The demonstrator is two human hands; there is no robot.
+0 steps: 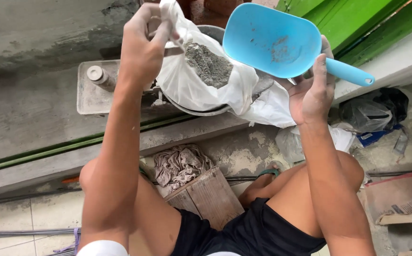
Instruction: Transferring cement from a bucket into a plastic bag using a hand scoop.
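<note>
On the concrete ledge ahead of the seated person, a white plastic bag [201, 83] sits slumped inside a metal bowl [215, 110], its mouth pulled open toward the camera. The left hand [144, 45] is clenched on the bag's upper edge, pinching the plastic and lifting it so the opening stays wide. Inside lies a heap of grey powder [209, 64], cement by the look of it, piled against the far wall of the bag. The right hand [312, 90] grasps the handle of a light blue scoop [274, 38], held up just beside and above the bag's mouth, apart from the powder. The scoop's bowl faces the camera and is nearly bare, carrying only a thin grey smear and a few specks, so it seems that a load has gone into the bag or that none is taken up yet; which of the two cannot be told. The bag looks only partly filled, with much slack plastic around the heap. A grey-dusted slab [94, 90] with a short metal stub lies left of the bowl. Below, between the person's knees, a crumpled rag [180, 163] rests on a wooden board [208, 196], and dark bags [374, 111] lie at the right.
</note>
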